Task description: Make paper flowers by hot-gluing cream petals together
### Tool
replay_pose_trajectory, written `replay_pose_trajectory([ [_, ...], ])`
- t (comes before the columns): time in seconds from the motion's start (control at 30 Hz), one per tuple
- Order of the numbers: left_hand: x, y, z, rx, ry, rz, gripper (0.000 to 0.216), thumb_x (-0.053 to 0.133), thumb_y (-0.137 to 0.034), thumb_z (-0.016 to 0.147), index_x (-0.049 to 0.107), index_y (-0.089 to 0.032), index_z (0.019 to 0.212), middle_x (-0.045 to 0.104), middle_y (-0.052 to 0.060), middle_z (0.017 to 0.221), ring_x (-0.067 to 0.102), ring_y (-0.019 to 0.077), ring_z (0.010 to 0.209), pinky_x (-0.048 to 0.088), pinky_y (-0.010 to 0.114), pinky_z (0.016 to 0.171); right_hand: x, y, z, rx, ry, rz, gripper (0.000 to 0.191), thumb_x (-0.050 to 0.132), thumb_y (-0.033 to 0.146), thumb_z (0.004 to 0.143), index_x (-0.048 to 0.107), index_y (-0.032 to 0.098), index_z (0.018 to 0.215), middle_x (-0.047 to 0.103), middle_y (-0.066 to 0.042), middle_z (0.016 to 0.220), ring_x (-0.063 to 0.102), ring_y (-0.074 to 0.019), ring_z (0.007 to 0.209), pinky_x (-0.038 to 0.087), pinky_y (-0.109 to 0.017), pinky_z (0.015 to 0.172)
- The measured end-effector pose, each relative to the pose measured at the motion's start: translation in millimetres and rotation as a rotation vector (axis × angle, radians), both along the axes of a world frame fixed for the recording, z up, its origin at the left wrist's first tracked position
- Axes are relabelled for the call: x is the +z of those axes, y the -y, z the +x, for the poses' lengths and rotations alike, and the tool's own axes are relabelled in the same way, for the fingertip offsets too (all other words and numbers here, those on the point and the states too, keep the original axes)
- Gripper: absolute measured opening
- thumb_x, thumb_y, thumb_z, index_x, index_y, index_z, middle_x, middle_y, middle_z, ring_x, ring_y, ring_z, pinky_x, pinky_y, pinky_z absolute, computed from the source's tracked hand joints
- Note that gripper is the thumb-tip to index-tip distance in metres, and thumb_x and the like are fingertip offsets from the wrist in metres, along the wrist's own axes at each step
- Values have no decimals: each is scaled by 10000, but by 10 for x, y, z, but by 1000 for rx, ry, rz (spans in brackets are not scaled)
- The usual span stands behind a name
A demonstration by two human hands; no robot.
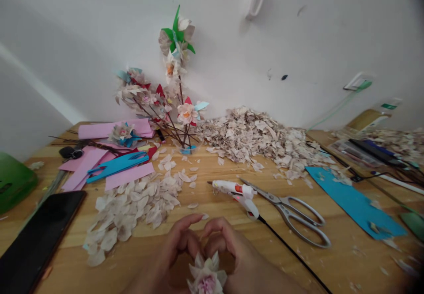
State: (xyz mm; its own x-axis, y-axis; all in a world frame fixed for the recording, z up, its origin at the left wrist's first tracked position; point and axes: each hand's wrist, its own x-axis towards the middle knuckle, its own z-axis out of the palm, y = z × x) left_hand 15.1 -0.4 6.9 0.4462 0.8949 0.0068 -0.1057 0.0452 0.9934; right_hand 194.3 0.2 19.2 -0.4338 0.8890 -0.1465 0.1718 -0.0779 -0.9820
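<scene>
At the bottom middle a handmade flower (207, 280) shows pale pointed petals and a pink centre; the frame's lower edge cuts it off. My left hand (180, 245) curves round it from the left, fingers bent inward. From the right my right hand (228, 243) closes in the same way, and the fingertips of both hands nearly meet above the flower. Exactly where the fingers press on it is hidden. Just beyond the hands lie a white glue gun (233, 189) with a black cord and large metal scissors (288, 210), their handles toward the right.
Loose dried petals (132, 208) spread at left, with a bigger petal heap (255, 135) along the wall. Finished flowers (187, 113) stand on twigs at the back. Pink paper (129, 177), a blue sheet (354, 201), a black phone (43, 236) and a green container (15, 181) surround the wooden table.
</scene>
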Motion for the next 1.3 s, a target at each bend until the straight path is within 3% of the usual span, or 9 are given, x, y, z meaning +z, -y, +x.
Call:
replay_pose_trajectory([
  [0.27, 44, -57, 42, 20, -104, -56, 720, 686, -15, 563, 476, -357, 1160, 580, -44, 746, 584, 156, 717, 441, 291, 708, 89, -44, -87, -40, -73, -10, 447, 693, 66, 551, 470, 252, 891, 574, 71, 711, 610, -137, 708, 449, -232, 655],
  [0.4, 46, -184, -43, 94, -156, -93, 598, 691, -71, 612, 505, -309, 1129, 601, -17, 835, 609, 169, 756, 474, 307, 719, -12, -70, -51, -114, -21, 33, 440, 642, 68, 587, 441, 258, 929, 570, 69, 698, 607, -142, 692, 445, -239, 631],
  [0.53, 104, -442, -319, 319, -159, -94, 282, 674, -184, 691, 613, -240, 960, 636, -22, 718, 605, 147, 701, 471, 249, 644, -217, -166, 30, -154, 97, 189, 456, 595, 45, 636, 428, 263, 999, 617, 49, 754, 623, -146, 692, 463, -245, 631],
  [0.6, 154, -566, -460, 521, -156, -81, 251, 724, -232, 650, 634, -230, 884, 626, -48, 622, 590, 123, 625, 457, 212, 601, -297, -222, 48, -130, 201, 277, 440, 576, 44, 660, 429, 247, 1021, 647, 28, 767, 635, -161, 695, 472, -261, 636],
  [0.77, 219, -712, -653, 672, -182, -94, 272, 803, -320, 530, 631, -198, 701, 645, -45, 583, 581, 103, 586, 459, 177, 579, -352, -283, -2, -91, 380, 402, 490, 519, -22, 631, 436, 223, 1047, 690, -6, 816, 647, -187, 747, 478, -279, 667],
  [0.97, 98, -767, -748, 675, -269, -2, 355, 760, -447, 512, 621, -199, 725, 660, -24, 599, 596, 139, 584, 479, 234, 566, -303, -296, -114, -52, 453, 477, 517, 473, -43, 647, 448, 193, 1106, 704, -49, 905, 631, -204, 872, 475, -314, 782],
  [1.13, 55, -755, -743, 664, -422, 99, 236, 664, -435, 638, 632, -202, 662, 607, -32, 529, 557, 142, 539, 444, 249, 549, -349, -285, -106, -50, 405, 496, 498, 447, -19, 726, 398, 195, 1173, 712, -60, 948, 635, -205, 904, 485, -352, 808],
  [1.2, 39, -740, -737, 652, -471, 140, 210, 634, -414, 678, 650, -213, 736, 609, -32, 553, 568, 155, 578, 437, 249, 557, -381, -269, -85, -40, 354, 491, 539, 430, -28, 731, 360, 214, 1207, 708, -52, 974, 643, -193, 904, 494, -360, 813],
  [1.3, 3, -719, -753, 553, -618, 235, 323, 590, -383, 726, 598, -232, 1012, 675, -1, 762, 609, 188, 690, 434, 242, 498, -418, -248, -62, -48, 272, 466, 562, 406, -25, 747, 323, 232, 1240, 679, -58, 1036, 658, -175, 874, 522, -358, 792],
])
